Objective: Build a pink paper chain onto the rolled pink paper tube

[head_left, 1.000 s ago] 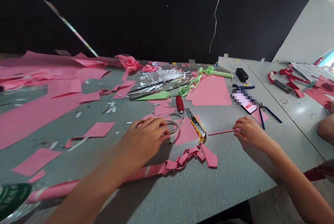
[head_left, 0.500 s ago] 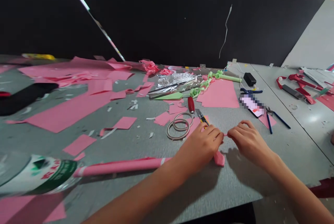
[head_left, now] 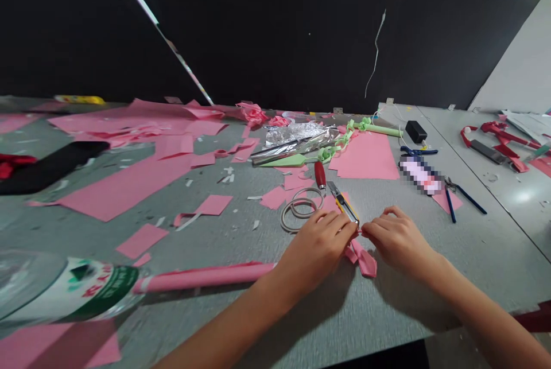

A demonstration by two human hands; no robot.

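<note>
My left hand (head_left: 321, 243) is closed in a pinch on a thin strip of pink paper (head_left: 360, 230), which shows only as a short bit between the hands. My right hand (head_left: 396, 237) pinches the same strip from the other side, its fingertips almost touching the left ones. Just below the fingers hangs or lies a folded pink paper piece (head_left: 367, 261); whether it joins the strip I cannot tell. Beyond my left fingers lies a yellow utility knife (head_left: 343, 201), partly hidden, beside a red-handled tool (head_left: 319, 175) and grey rings (head_left: 297, 214).
A plastic bottle (head_left: 73, 288) lies at the left with a pink paper tube (head_left: 206, 277) at its neck. Pink sheets (head_left: 370, 156), foil (head_left: 297, 148) and green paper (head_left: 293, 160) lie behind. Pliers (head_left: 460, 195) and a phone (head_left: 420, 175) are at the right. A black panel (head_left: 267, 30) stands behind.
My hands have drawn closer together, so less of the pink strip shows between them. More of the utility knife and the folded pink paper is visible. The view has shifted slightly.
</note>
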